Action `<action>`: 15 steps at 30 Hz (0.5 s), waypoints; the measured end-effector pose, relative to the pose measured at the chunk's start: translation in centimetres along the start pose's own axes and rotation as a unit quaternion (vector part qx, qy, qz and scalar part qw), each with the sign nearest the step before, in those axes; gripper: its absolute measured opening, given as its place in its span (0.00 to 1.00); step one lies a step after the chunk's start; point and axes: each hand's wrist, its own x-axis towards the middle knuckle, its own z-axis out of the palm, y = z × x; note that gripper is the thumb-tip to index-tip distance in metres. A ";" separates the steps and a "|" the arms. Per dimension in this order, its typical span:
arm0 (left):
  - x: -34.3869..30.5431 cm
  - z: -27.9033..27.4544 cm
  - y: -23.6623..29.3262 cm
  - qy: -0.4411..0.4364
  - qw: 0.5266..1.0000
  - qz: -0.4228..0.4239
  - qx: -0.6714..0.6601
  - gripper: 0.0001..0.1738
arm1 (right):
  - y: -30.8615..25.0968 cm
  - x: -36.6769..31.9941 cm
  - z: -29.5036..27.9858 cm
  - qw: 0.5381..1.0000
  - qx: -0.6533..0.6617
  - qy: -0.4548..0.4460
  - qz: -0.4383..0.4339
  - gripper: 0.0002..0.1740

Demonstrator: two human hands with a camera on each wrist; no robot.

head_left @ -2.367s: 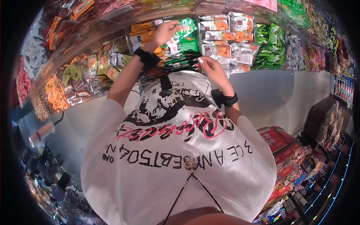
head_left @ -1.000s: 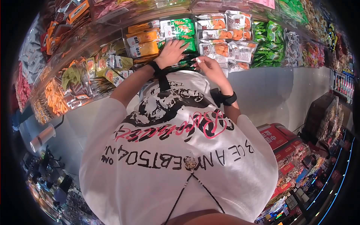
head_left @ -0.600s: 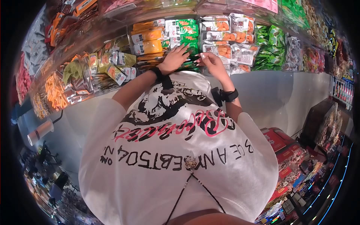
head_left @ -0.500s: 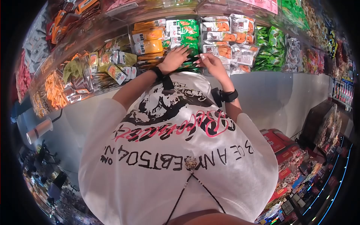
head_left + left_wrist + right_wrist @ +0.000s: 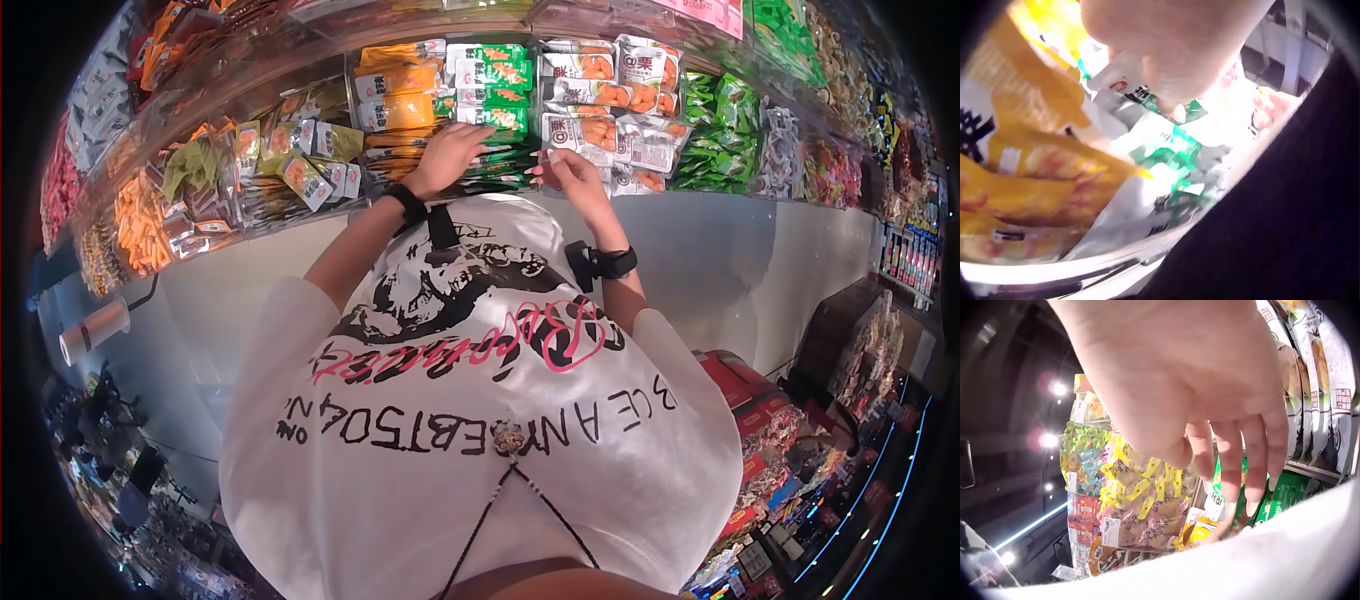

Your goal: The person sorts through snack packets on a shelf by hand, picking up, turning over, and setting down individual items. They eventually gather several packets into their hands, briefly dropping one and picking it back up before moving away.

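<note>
In the head view, my left hand (image 5: 450,158) lies over the near part of the green-and-white packets (image 5: 505,75), beside the orange packets (image 5: 396,111). The left wrist view shows this hand (image 5: 1175,44) with a fingertip against the green-and-white packets (image 5: 1175,147). My right hand (image 5: 575,182) is at the near right corner of the same compartment, fingers slightly bent. From the right wrist, the hand (image 5: 1197,381) has its fingers extended downward over green packets (image 5: 1282,497). No packet is seen gripped in it; its fingertips' contact is unclear.
White chestnut-picture packets (image 5: 590,132) fill the compartment to the right, with green packets (image 5: 735,120) beyond. Olive packets (image 5: 300,175) stand to the left. Clear dividers separate the compartments, and a white shelf front (image 5: 700,235) drops below them.
The green-and-white packet earlier in my left hand has been let go over its compartment. That hand came down nearer my body, then shifted slightly left. My right hand has barely moved.
</note>
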 end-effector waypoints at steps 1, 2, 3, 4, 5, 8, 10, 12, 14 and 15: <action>0.7 -0.4 -0.3 -0.001 1.000 0.000 0.000 0.19 | 0.1 0.0 0.0 1.000 0.007 -0.001 -0.008 0.14; 1.5 -0.9 -0.7 -0.007 0.998 -0.011 -0.060 0.16 | 0.2 0.0 0.1 1.000 0.008 -0.002 -0.007 0.14; 2.2 -1.6 -0.9 -0.013 0.992 -0.022 -0.120 0.14 | 0.3 -0.1 0.2 1.000 0.008 -0.003 -0.004 0.14; 3.5 -2.9 -0.4 -0.050 0.982 -0.045 -0.178 0.11 | 0.4 -0.1 0.2 1.000 0.007 -0.004 -0.002 0.14; 4.5 -3.5 -0.5 -0.049 0.982 -0.047 -0.177 0.11 | 0.4 0.0 0.4 1.000 0.007 -0.006 -0.002 0.14; 6.8 -3.0 -1.8 -0.125 0.965 -0.138 -0.186 0.15 | 0.4 -0.1 0.5 1.000 -0.001 -0.006 0.001 0.14; 7.2 -1.7 -2.5 -0.077 0.976 -0.139 -0.151 0.15 | 0.0 -0.3 0.7 1.000 -0.013 -0.008 -0.004 0.14; 6.3 -1.1 -2.5 -0.082 0.984 -0.090 -0.133 0.16 | 0.4 -0.6 0.3 1.000 -0.019 0.005 -0.016 0.14; 4.8 -1.1 -2.1 -0.110 0.993 0.012 -0.041 0.23 | 1.3 -0.9 -0.3 0.999 -0.020 0.020 -0.027 0.14; 3.8 -1.0 -2.2 -0.114 0.992 0.014 -0.042 0.23 | 1.8 -0.9 -0.7 0.999 -0.030 0.030 -0.028 0.14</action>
